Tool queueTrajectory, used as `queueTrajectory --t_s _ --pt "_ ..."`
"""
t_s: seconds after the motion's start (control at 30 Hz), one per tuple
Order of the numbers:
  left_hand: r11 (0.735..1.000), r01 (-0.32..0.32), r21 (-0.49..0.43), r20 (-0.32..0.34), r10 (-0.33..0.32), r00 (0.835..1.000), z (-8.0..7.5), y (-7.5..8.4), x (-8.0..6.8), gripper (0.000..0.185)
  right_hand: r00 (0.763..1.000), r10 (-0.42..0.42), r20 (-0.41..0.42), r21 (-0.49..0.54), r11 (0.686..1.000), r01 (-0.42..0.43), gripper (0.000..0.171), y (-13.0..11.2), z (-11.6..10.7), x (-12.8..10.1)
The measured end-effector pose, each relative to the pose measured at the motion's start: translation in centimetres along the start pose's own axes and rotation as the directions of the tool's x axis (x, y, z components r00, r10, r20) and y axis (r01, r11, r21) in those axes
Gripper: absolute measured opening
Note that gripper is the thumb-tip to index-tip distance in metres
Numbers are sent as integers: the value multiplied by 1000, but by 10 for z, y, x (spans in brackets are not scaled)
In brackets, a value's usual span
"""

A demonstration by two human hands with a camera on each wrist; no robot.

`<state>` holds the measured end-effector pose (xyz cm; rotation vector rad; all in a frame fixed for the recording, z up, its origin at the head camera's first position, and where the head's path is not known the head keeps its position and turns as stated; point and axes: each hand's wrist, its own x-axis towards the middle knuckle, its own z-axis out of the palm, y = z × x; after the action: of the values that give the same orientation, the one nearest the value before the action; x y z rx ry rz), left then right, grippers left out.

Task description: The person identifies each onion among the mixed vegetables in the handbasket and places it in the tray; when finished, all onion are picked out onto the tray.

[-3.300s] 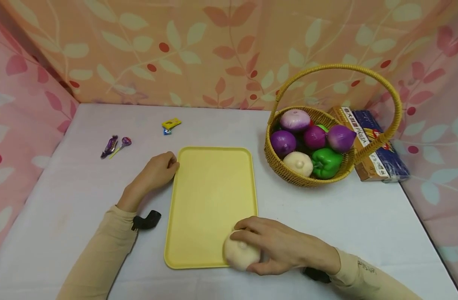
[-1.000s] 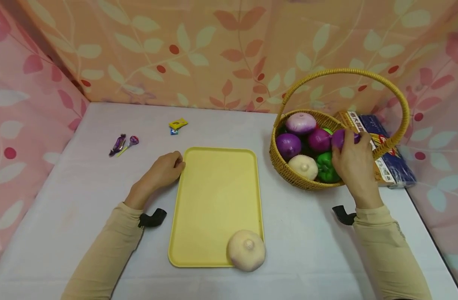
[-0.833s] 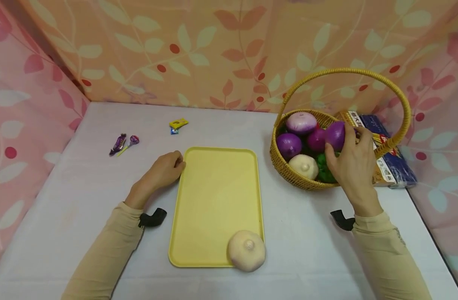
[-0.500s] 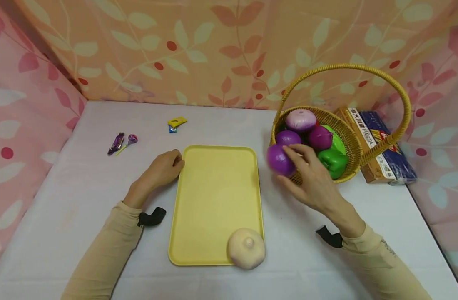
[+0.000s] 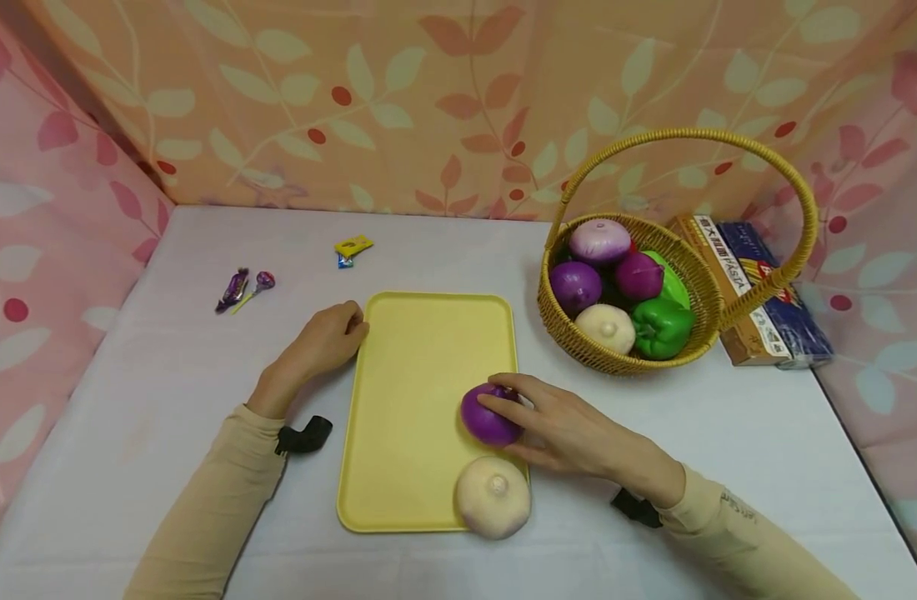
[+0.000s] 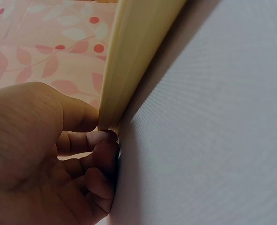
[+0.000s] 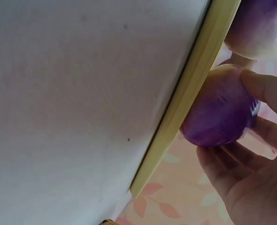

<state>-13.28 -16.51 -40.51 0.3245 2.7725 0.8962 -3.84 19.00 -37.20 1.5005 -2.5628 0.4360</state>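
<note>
Wicker basket [image 5: 571, 340] beside a yellow tray [image 5: 406, 400]

The basket stands to the right, seemingly for easy reach. The left hand [image 5: 323, 339] pinches the tray's rim, likely steadying it; the right hand [image 5: 567, 429] curls its fingers, as a smooth round thing requires. A pale vegetable [image 5: 493, 502] overhangs the near right corner. Smallest, the purple onion [image 5: 484, 425] in that grip is at the tray's right side, just beyond; contact below is unclear.

Right hand [image 7: 258, 187] holds purple onion [image 7: 218, 112] at yellow tray's rim [image 7: 193, 70]
</note>
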Motion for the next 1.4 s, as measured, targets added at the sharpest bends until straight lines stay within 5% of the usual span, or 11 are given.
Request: queueTrajectory --t_s 1.13,1.4 --pt "1000 21 -11 22 -21 1000 -1 0 1 17 994 -20 111 30 999 17 68 -1 -2 -1" --pt "1000 22 -14 19 -22 1000 -1 1 1 17 998 -11 57 62 998 7 64 7 -20 -1"
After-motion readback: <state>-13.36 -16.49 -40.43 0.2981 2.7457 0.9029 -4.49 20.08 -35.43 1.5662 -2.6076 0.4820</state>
